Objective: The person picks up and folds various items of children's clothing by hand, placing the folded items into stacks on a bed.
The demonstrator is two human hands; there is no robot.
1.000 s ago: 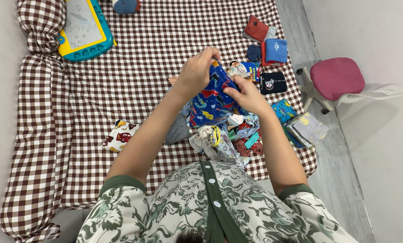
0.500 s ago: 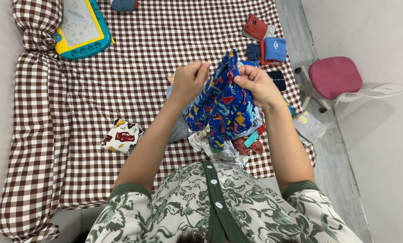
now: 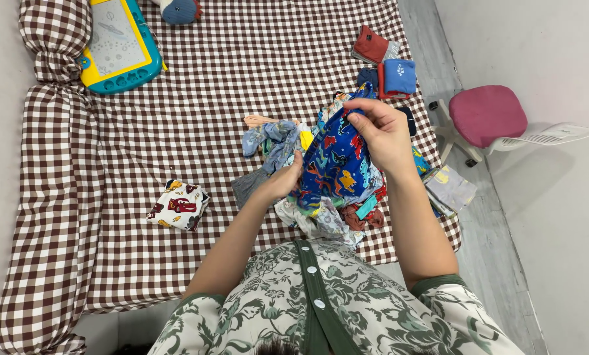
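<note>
A small blue garment printed with dinosaurs [image 3: 334,164] hangs in the air over the right half of the checked mattress [image 3: 196,98], near its front edge, held at two ends. The right hand [image 3: 381,135] pinches the garment's upper edge, fingers curled tight over the cloth with the thumb beneath. The left hand [image 3: 286,179] grips the lower left side of the same garment, fingers closed into the fabric so that only the knuckles and thumb show. Directly below the garment lies a loose heap of small clothes [image 3: 330,213] in mixed colours, touching the front edge of the mattress. Just left of the hands sits a crumpled pale blue and grey piece [image 3: 271,141]. Along the right edge are folded items: a dark red one [image 3: 372,45] nearest the far right corner, a bright blue one [image 3: 399,75] just in front of it, and a flat stack of pale folded pieces [image 3: 449,190] overhanging the edge nearer the front. A folded white garment with a car print [image 3: 178,206] lies apart on the left half. At the far left corner rest a yellow and teal drawing board [image 3: 117,43] and a checked bolster pillow [image 3: 48,39]. A pink stool [image 3: 486,115] stands on the floor beyond the right edge.
</note>
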